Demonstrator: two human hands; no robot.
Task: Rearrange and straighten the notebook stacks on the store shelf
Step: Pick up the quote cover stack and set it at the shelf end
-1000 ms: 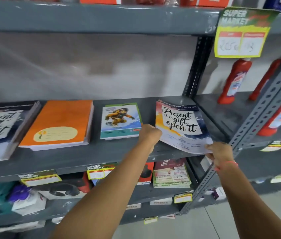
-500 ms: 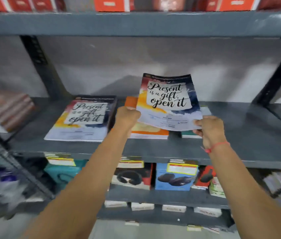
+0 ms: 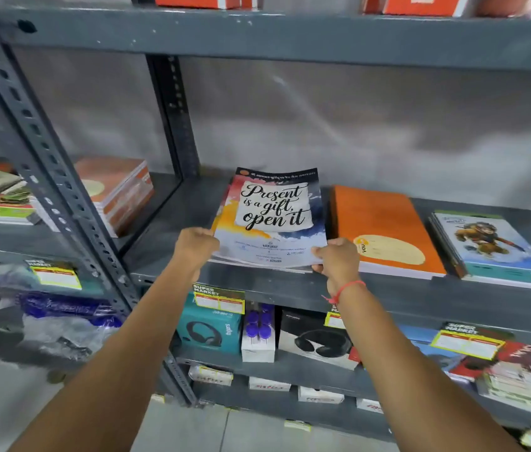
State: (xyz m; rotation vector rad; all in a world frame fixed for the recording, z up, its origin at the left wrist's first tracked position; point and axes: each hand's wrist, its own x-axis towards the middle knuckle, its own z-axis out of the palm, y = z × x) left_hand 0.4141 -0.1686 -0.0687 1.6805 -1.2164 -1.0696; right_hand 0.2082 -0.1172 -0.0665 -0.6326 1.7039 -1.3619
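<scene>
A thin notebook (image 3: 273,216) with "Present is a gift, open it" on its cover lies on top of the stack of the same notebooks, near the left end of the grey shelf (image 3: 420,295). My left hand (image 3: 196,244) grips its lower left corner. My right hand (image 3: 335,257), with a red thread at the wrist, grips its lower right corner. To the right lie an orange notebook stack (image 3: 384,230) and a stack with a cartoon monkey cover (image 3: 498,249).
A slotted upright post (image 3: 58,177) separates this bay from the left one, which holds more notebook stacks (image 3: 117,190). The shelf below carries headphone boxes (image 3: 208,327) and price tags (image 3: 218,298). Orange boxes stand on the shelf above.
Both hands have carried the notebook leftward, from the right end of the shelf past the orange stack, and lowered it onto the matching stack. The view has shifted left with it.
</scene>
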